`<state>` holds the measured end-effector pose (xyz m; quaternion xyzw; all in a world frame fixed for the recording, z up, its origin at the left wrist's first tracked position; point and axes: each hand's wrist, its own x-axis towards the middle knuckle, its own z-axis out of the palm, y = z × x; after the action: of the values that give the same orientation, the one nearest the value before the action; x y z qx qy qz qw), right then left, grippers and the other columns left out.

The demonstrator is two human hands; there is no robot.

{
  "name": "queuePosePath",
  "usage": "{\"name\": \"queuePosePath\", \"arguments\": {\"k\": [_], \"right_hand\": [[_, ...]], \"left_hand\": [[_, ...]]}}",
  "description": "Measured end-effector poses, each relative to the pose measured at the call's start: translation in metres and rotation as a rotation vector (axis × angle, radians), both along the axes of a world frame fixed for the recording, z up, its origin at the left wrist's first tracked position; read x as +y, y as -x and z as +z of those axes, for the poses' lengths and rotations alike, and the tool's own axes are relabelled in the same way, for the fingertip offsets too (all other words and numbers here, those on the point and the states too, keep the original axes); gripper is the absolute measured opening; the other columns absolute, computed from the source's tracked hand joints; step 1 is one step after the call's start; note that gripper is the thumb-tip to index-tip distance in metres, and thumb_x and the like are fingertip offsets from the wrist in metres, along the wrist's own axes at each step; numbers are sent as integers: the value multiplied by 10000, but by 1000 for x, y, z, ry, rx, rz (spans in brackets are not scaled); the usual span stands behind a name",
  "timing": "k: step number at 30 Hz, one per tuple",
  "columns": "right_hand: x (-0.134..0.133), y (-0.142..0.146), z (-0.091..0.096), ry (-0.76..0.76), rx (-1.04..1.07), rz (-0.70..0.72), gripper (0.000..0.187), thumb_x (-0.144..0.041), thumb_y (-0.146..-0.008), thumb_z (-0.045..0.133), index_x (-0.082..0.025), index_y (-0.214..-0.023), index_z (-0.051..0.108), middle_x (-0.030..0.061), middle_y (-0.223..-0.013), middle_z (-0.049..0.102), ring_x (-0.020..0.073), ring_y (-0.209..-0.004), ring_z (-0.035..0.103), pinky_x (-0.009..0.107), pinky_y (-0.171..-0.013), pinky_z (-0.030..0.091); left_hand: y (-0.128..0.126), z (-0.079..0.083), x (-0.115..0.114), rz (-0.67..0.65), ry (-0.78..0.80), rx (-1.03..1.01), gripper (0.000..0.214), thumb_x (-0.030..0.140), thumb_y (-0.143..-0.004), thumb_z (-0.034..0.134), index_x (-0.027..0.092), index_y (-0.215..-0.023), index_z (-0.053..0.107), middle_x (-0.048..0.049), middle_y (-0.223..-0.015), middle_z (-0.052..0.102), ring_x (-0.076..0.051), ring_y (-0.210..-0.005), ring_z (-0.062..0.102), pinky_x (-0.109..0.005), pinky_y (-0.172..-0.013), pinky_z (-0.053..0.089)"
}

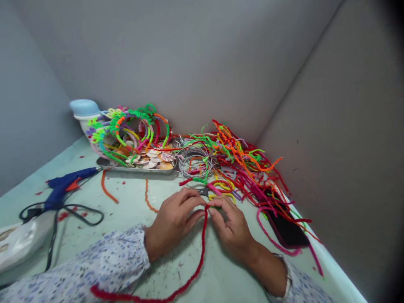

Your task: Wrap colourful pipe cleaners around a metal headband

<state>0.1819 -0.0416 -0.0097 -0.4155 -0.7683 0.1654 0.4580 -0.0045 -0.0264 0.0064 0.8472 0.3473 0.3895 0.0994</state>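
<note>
A long red pipe cleaner (202,248) hangs from the fingertips of both hands and curves down to the lower left over the table. My left hand (173,221) pinches near its upper end, thumb and index finger close together. Right beside it, my right hand (232,227) grips the same end between thumb and fingers. A bit of green pipe cleaner (216,207) shows under the right fingers; whether it joins the red one I cannot tell. Just beyond the fingertips lie scissors (203,192) and a pink, green and red pipe cleaner strip (199,180).
A metal tray (142,169) holds shells and colourful pipe cleaner rings (126,126). Behind it stands a white bottle (85,109). Wire coils (195,162) and a pipe cleaner heap (246,155) partly cover a phone (288,229). A blue glue gun (61,189) with its cord lies left.
</note>
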Motion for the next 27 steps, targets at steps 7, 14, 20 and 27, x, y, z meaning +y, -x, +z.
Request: {"name": "queuePosePath", "arguments": {"k": [7,14,20,27], "right_hand": [[1,0,1,49,24,29,117,-199,-912,480,-224,-989,565,33,-918,618,184,-879,575,359,-860,435],[-1,0,0,58,17,31,117,-205,-912,479,-228,-992,562,32,-919,618,189,-883,577,365,-863,435],[-2,1,-1,45,14,28,124,-194,-910,480,-227,-998,560,31,-930,614,184,-897,568,352,-837,448],[0,1,1,-13,-10,42,135,-156,-891,491,-222,-994,548,33,-915,608,185,-892,562,363,-847,449]], "left_hand": [[0,2,1,-3,-27,21,167,171,-860,572,182,-1021,613,-70,-995,579,-166,-911,555,-299,-792,472],[2,3,-2,-10,-65,25,205,129,-843,555,190,-1027,623,-75,-985,584,-179,-899,560,-311,-764,474],[1,2,-2,-8,-98,-46,228,108,-804,586,212,-998,647,-61,-973,591,-164,-855,570,-295,-716,481],[1,2,-2,-49,-99,-90,215,113,-807,597,198,-998,646,-58,-961,646,-170,-871,604,-325,-758,502]]}}
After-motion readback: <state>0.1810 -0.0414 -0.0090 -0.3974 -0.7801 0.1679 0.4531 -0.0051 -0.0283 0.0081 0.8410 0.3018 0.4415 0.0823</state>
